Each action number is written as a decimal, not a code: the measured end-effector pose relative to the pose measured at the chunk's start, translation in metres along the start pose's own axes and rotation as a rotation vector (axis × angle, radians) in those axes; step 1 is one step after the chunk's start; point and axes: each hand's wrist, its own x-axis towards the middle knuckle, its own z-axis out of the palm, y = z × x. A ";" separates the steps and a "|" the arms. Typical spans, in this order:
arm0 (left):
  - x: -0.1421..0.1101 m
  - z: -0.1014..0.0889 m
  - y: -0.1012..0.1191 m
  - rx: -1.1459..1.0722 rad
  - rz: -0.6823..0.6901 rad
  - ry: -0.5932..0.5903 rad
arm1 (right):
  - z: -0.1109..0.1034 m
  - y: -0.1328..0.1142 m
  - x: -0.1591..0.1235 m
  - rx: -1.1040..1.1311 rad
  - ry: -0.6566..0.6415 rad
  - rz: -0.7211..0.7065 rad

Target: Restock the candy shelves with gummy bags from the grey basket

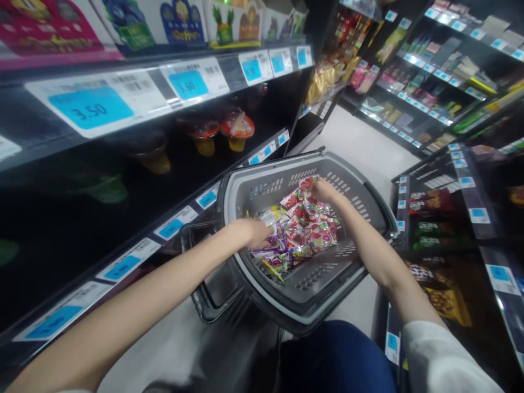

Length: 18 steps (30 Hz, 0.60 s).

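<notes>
A grey shopping basket with black handles stands in front of me, several small shiny packets in it. Inside its right part, my right hand pinches a red packet with a strawberry print at the top of the pile. My left hand reaches in over the left rim, its fingers closed around the edge of a purple packet; the fingertips are partly hidden. Red and pink packets lie between the two hands. Beside the left hand is a pale, yellow-edged packet.
Shelves with price labels run along the left, carrying printed boxes above and jelly cups below. Snack bags fill a low shelf at right. Stocked shelves stand beyond the pale floor. My knee is close to the basket.
</notes>
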 end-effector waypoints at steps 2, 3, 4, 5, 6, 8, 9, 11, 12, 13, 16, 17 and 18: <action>0.000 -0.001 0.000 0.037 0.001 -0.031 | 0.007 0.005 0.000 -0.050 -0.027 0.056; -0.001 -0.001 0.001 0.048 -0.001 -0.036 | 0.010 0.005 0.000 -0.074 -0.044 0.079; -0.001 -0.001 0.001 0.058 -0.003 -0.035 | 0.012 0.005 0.000 -0.099 -0.063 0.099; -0.002 -0.001 0.001 0.067 -0.005 -0.027 | 0.015 0.003 0.000 -0.124 -0.083 0.115; -0.002 -0.001 0.001 0.074 -0.003 -0.018 | 0.016 0.001 -0.001 -0.149 -0.106 0.129; -0.003 -0.001 0.002 0.084 -0.003 0.000 | 0.019 -0.005 -0.002 -0.201 -0.150 0.147; -0.003 -0.001 0.002 0.088 -0.004 0.008 | 0.019 -0.008 -0.002 -0.224 -0.170 0.153; -0.003 -0.002 0.002 0.092 -0.009 0.018 | 0.021 -0.013 -0.003 -0.266 -0.199 0.158; -0.003 -0.002 0.003 0.092 -0.011 0.020 | 0.021 -0.014 -0.004 -0.285 -0.206 0.161; -0.004 -0.002 0.003 0.092 -0.012 0.022 | 0.022 -0.015 -0.005 -0.303 -0.209 0.164; -0.005 -0.003 0.004 0.080 -0.014 0.017 | 0.023 -0.014 -0.005 -0.350 -0.197 0.169; -0.006 -0.004 0.005 0.075 -0.014 0.014 | 0.023 -0.013 -0.005 -0.362 -0.190 0.167; -0.007 -0.004 0.005 0.070 -0.014 0.011 | 0.024 -0.012 -0.005 -0.370 -0.183 0.163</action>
